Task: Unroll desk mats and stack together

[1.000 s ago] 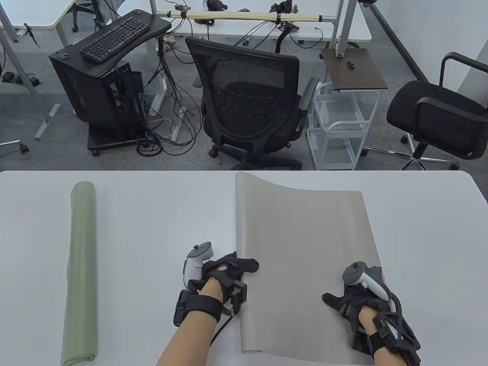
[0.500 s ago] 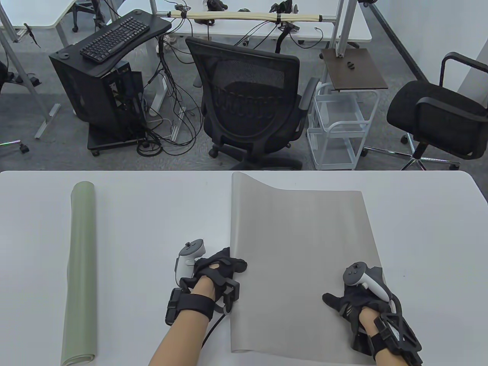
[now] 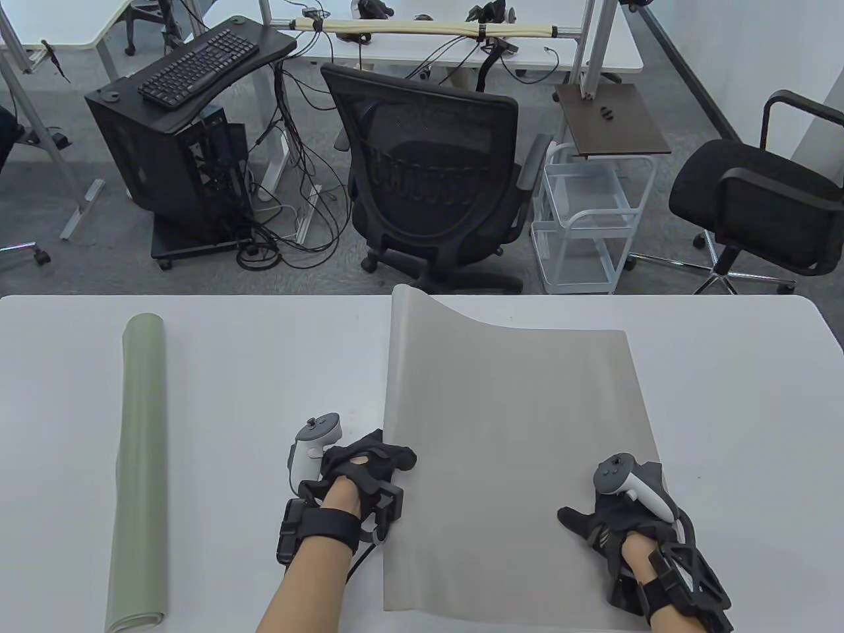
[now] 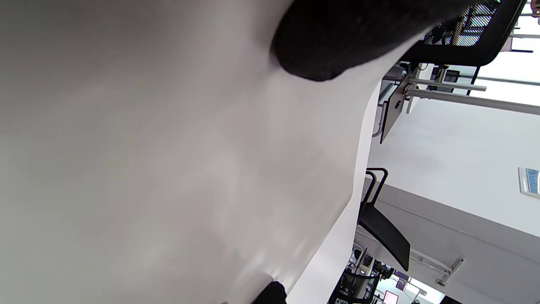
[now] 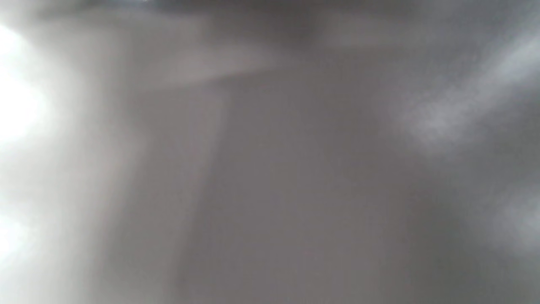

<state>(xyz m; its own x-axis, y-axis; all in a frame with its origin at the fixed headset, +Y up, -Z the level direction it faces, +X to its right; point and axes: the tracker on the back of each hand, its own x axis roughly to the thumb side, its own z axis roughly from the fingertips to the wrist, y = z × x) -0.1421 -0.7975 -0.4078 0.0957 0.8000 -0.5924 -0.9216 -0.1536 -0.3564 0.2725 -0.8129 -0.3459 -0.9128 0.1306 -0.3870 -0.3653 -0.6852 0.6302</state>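
A grey desk mat [image 3: 514,455] lies mostly unrolled on the white table [image 3: 264,369], its left edge raised and curling. My left hand [image 3: 372,461] grips that raised left edge near the front. My right hand [image 3: 610,514] presses flat on the mat's right edge, thumb spread out. A green mat [image 3: 138,461] lies rolled up at the table's left, apart from both hands. In the left wrist view the grey mat [image 4: 168,169] fills the frame under a dark fingertip [image 4: 333,46]. The right wrist view shows only blurred grey mat [image 5: 270,169].
Beyond the table's far edge stand a black mesh office chair [image 3: 428,171], a white wire cart [image 3: 580,224], another black chair [image 3: 758,198] and a black stand with a keyboard [image 3: 198,66]. The table's right end [image 3: 745,395] is bare.
My left hand has pulled the mat's left edge further left, widening the unrolled part. The right hand has stayed in place.
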